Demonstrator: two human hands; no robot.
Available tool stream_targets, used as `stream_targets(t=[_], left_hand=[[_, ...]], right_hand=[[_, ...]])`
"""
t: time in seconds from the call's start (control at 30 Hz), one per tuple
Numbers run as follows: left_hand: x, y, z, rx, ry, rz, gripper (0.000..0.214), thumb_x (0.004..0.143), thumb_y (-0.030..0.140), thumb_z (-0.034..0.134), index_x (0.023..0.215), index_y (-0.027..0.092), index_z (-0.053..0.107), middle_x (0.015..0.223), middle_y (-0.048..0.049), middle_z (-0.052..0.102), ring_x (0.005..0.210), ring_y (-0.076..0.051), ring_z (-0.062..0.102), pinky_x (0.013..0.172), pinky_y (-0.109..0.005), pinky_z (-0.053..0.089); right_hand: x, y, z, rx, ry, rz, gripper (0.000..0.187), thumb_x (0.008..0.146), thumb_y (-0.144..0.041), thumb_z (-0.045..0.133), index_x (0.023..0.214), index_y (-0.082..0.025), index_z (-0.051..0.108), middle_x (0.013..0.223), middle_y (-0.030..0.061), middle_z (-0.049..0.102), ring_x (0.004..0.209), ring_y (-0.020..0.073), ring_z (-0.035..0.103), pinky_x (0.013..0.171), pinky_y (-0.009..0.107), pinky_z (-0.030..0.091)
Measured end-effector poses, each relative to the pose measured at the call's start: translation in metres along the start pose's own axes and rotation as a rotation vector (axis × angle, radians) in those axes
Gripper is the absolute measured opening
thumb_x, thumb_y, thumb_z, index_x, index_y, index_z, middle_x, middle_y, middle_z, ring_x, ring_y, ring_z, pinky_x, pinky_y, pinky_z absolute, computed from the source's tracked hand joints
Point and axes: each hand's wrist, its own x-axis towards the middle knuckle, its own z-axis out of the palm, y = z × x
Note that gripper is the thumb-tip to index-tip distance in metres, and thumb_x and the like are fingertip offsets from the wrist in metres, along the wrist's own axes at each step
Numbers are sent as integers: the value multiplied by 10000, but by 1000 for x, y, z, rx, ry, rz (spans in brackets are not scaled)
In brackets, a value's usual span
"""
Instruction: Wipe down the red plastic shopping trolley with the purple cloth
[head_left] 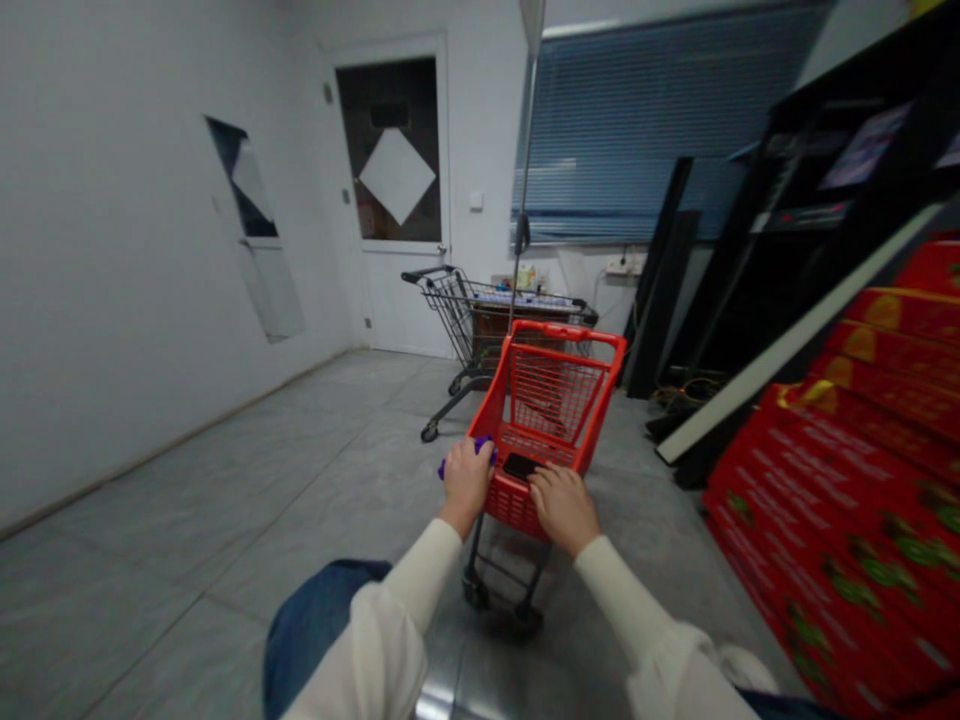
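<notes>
A red plastic shopping cart (517, 505) stands in front of me, its basket facing my hands. My left hand (466, 485) is closed around a purple cloth (484, 447) at the basket's near left corner. Over the near rim, on the right, my right hand (564, 505) curls its fingers and grips the cart. A flat black object like a phone (519, 466) lies by those fingertips, inside the basket's near end. Whether the fingers touch it I cannot tell.
Behind the red cart stands a dark metal shopping cart (450, 310) with a brown box and small items. Stacked red cartons (825, 540) rise on the right, beside a leaning white plank (795, 340). A white door (405, 300) is at the back.
</notes>
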Motion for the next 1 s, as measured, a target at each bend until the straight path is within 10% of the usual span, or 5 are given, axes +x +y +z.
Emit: stream_targets(t=[0.4,0.73,1.0], left_hand=[[-16,37,8,-80,36,50,332,887,319,634,1217,292,609,1113,-79,548,1001,-239,529,872,-359,428],[3,19,1,-41,21,-66,321,906,298,603,1225,266,617,1099,-91,549,1006,-244,546,863,-357,435],[5,11,0,-52,-40,108,328,920,313,585,1246,291,603,1126,-83,543,1009,-228,547,887,-353,431]], right_hand=[[0,5,3,94,-3,-18,344,998,-269,387,1038,-237,727,1190,27,702,1144,212,523,1183,461,206],[4,-9,5,102,22,11,311,963,-235,420,1030,-224,723,1141,36,709,1118,213,523,1173,434,208],[-2,-10,4,58,31,17,310,955,-235,424,1049,-230,720,1122,45,708,1109,205,532,1158,406,228]])
